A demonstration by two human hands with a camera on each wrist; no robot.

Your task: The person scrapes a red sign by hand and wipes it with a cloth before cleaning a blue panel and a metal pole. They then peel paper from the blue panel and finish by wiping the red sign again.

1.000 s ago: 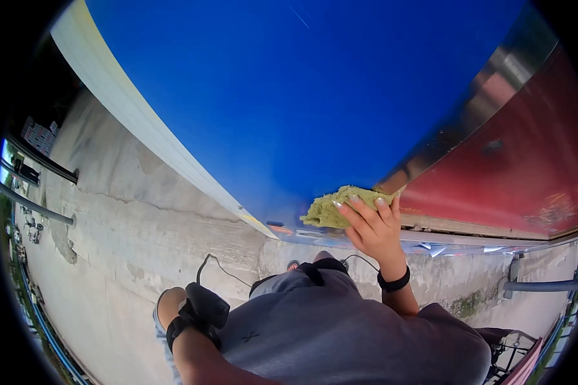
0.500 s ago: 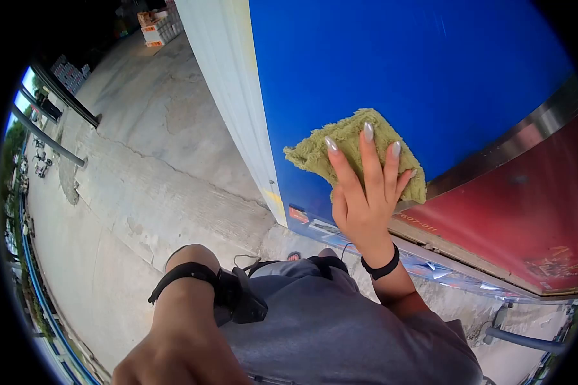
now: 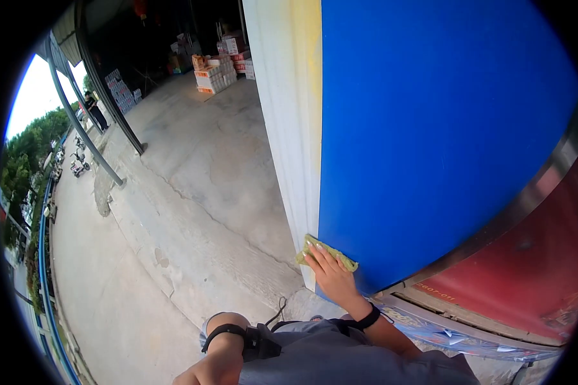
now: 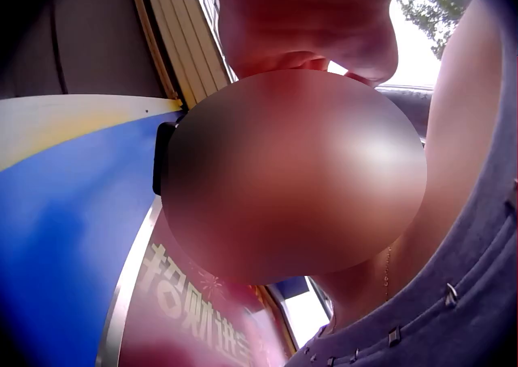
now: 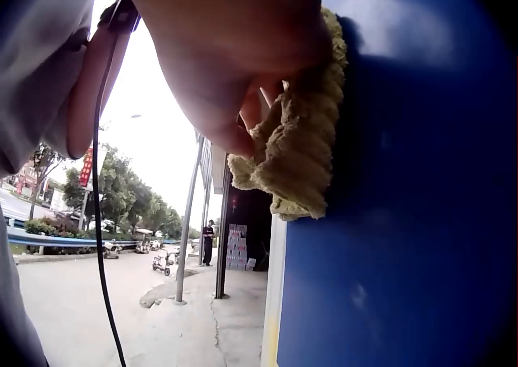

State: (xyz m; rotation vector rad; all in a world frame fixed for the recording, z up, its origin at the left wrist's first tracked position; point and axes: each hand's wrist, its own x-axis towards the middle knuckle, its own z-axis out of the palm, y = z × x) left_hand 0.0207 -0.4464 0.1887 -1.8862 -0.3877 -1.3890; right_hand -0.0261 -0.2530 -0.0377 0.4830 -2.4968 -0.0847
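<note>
My right hand (image 3: 331,273) holds a fuzzy yellow-green cloth (image 3: 340,258) against the lower left edge of a blue panel (image 3: 424,160). In the right wrist view the cloth (image 5: 299,152) is bunched in folds under the fingers and thumb and lies along the blue surface. My left hand (image 4: 307,23) is raised in front of my face, which is blurred in the left wrist view. Its fingers are mostly hidden there, and in the head view only part of the hand shows at the bottom edge.
A white and yellow edge strip (image 3: 295,128) borders the blue panel. A metal trim (image 3: 514,212) divides it from a red panel (image 3: 514,263). Concrete floor (image 3: 205,167) stretches left, with stacked boxes (image 3: 215,74), posts, scooters and a standing person (image 3: 95,112) farther off.
My right hand has moved the cloth left and down across the blue panel to its edge strip. My left hand has risen from beside my body toward my face. The head view has turned left.
</note>
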